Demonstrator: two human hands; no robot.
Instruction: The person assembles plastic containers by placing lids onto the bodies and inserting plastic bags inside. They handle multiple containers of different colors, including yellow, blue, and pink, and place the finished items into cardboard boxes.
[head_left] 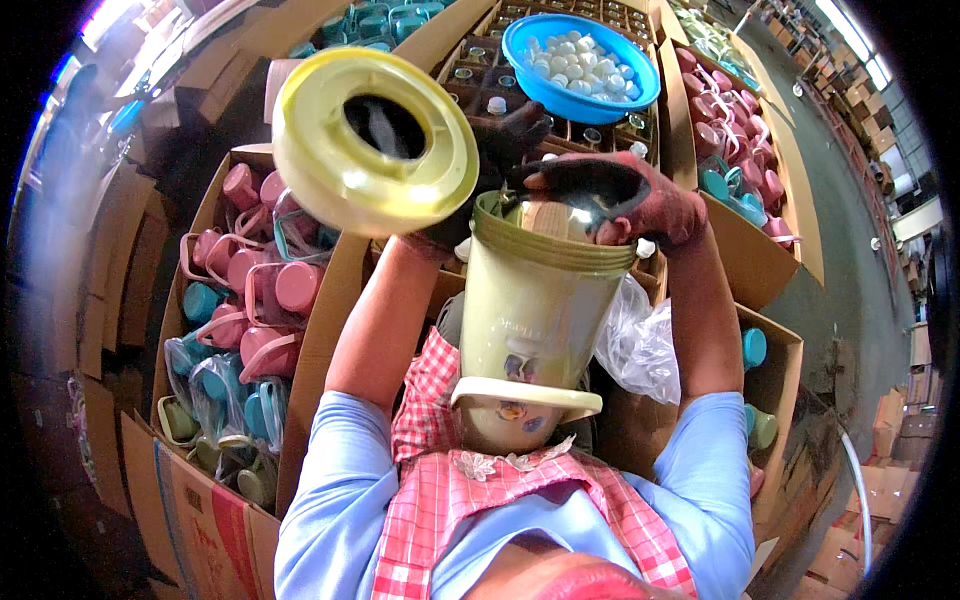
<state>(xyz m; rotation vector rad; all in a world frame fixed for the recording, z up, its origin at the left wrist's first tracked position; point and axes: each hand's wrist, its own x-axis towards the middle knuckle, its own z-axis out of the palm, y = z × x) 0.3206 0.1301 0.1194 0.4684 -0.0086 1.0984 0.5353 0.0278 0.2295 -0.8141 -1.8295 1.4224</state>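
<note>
- Two gloved hands work at the far end of the green jug: the left hand (515, 135) is partly behind the pale yellow ring-shaped lid (330, 150); its dark fingers show past the lid's right edge, but I cannot tell whether they grip anything.
- The right hand (655, 200) is at the right of the jug's mouth; its fingers bend over the opening, and I cannot tell how firmly they hold the rim.
- The green jug (535, 300) leans between the person's arms, mouth away from the body; its cream handle (525, 397) lies across the near end, close to the checked apron (470, 510); something shiny shows inside the mouth.
- Far ahead, a blue basin (590, 110) of small white pieces (580, 65) sits on a divided carton (480, 55).
- On the left, a carton (205, 520) holds pink jugs (297, 288), with blue and green ones nearer; on the far right, another carton (745, 255) holds more pink ones; a clear plastic bag (640, 350) lies just right of the green jug.
</note>
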